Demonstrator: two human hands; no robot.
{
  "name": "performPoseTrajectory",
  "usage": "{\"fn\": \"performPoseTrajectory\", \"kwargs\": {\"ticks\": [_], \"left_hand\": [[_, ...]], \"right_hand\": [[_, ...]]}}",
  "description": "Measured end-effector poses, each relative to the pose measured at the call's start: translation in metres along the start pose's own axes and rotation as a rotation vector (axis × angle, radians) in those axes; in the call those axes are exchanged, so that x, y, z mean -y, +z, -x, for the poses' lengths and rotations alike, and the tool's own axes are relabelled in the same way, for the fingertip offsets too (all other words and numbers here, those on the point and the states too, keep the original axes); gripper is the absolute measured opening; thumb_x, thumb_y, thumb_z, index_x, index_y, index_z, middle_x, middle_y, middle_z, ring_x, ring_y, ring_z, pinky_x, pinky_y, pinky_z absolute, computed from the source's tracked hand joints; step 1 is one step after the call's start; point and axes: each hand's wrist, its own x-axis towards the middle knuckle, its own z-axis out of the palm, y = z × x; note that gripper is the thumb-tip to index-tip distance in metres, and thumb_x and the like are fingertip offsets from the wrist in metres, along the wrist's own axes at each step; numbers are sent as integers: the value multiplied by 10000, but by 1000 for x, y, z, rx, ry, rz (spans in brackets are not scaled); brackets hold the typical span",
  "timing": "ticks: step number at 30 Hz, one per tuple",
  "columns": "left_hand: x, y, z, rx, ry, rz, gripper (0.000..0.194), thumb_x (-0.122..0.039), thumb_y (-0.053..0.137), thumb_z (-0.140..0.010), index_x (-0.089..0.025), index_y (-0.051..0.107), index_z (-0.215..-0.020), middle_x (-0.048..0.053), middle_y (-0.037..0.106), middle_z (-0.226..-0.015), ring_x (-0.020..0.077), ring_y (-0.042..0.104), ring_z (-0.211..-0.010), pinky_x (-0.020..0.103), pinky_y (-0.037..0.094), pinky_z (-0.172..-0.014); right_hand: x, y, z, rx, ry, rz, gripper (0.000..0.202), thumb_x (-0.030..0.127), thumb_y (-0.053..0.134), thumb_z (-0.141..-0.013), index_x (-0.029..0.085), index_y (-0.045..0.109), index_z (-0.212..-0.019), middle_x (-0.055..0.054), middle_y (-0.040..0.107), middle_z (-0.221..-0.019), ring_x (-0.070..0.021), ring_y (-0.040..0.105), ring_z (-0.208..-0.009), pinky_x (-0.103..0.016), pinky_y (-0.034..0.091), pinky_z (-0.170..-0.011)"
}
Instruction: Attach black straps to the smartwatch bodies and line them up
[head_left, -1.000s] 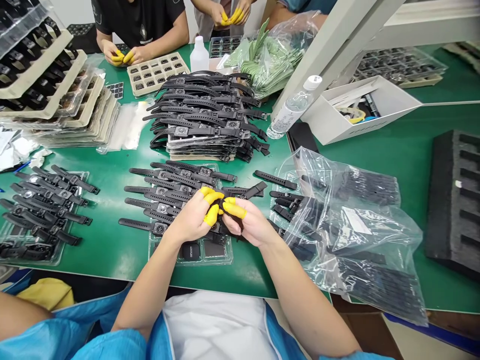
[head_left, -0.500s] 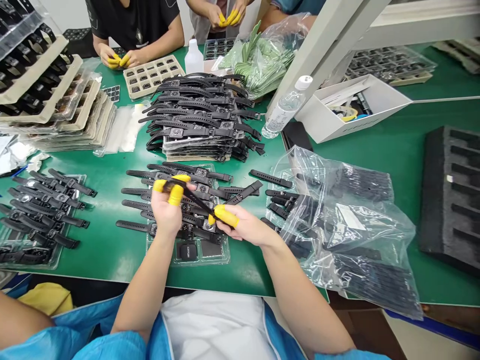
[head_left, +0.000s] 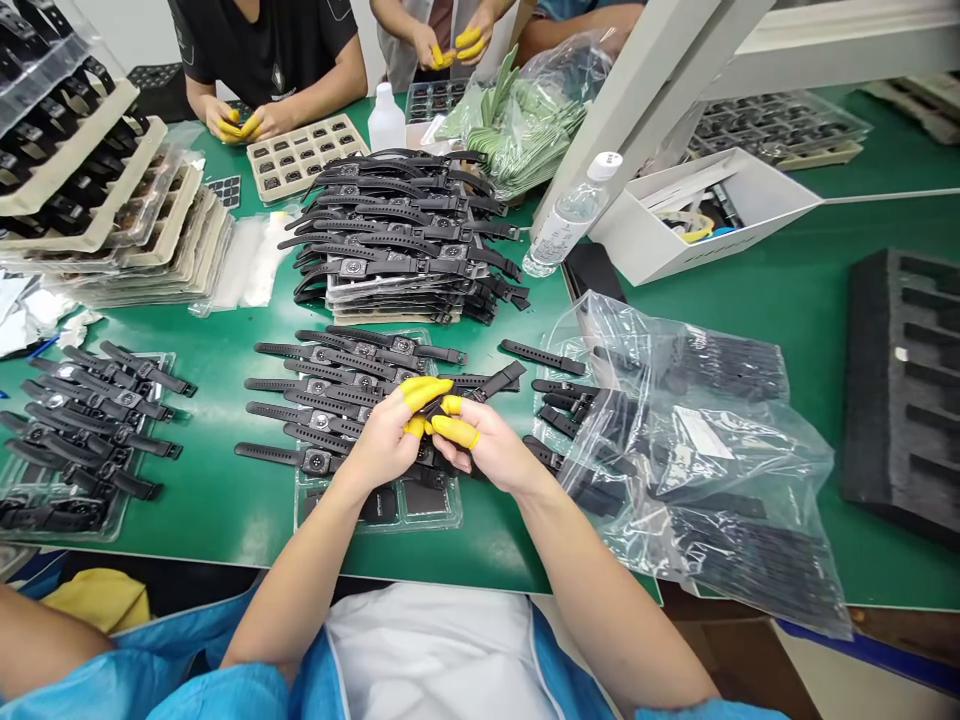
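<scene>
- Head view: a small dark piece (head_left: pixel 432 407) was held above the right part of the clear tray (head_left: pixel 453 510).
- It was pinched by the left hand (head_left: pixel 394 432) and the right hand (head_left: pixel 486 441); its details were hidden.
- Probably, light and even pressure was needed, so that the watches (head_left: pixel 316 461) below were not brushed.

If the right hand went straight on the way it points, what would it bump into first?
Probably the yellow-fingertipped left hand, just beyond the small black piece held between the two; depth is unclear.

Held piece (head_left: pixel 432 407) part-hidden; black block (head_left: pixel 874 400) cropped
</scene>
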Motion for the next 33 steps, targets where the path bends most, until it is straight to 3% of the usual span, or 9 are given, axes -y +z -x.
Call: {"fn": "performPoseTrajectory", "kwargs": {"ticks": [12, 18, 25, 29, 33], "left_hand": [[4, 2, 2, -51, 95, -194, 521, -38, 382, -997, -203, 539, -1466, 145, 615, -1351, 235, 613, -1289, 436, 562, -1098], [-1, -8, 3, 65, 127, -230, 488, -174, 406, -1067, -188, 453, -1553, 175, 548, -1403, 270, 563, -1343, 469, 536, -1136], [5, -6, 3, 65, 212, -453, 490, -196, 467, -1049, -153, 464, -1536, 196, 585, -1313, 314, 575, -1282, 523, 573, -1059], [0, -6, 0, 40, 193, -313, 459, -190, 432, -1066, -170, 483, -1521, 180, 597, -1324, 269, 613, -1266, 467, 589, -1055], [-17, -12, -5, 26, 198, -265, 506, -189, 483, -1060, -228, 439, -1562, 154, 618, -1380, 253, 624, -1310, 438, 580, -1090]], "right_hand": [[1, 8, -3, -91, 41, -252, 344, 451, 777, -843, 224, 520, -822, 99, 454, -503, -59, 270, -411, -184, 208, -391], [3, 7, -4, -129, 60, -269, 367, 460, 808, -814, 221, 529, -819, 107, 428, -493, -53, 243, -420, -171, 189, -391], [6, 4, -4, -131, 115, -244, 368, 442, 814, -793, 224, 518, -806, 120, 393, -489, -52, 209, -430, -169, 170, -394], [3, 3, -2, -86, 54, -201, 362, 494, 776, -845, 230, 527, -835, 120, 403, -495, -62, 225, -425, -189, 193, -401], [3, -3, 2, -87, -169, 39, 358, 560, 709, -919, 240, 553, -886, 88, 494, -544, -99, 372, -439, -238, 312, -448]]}}
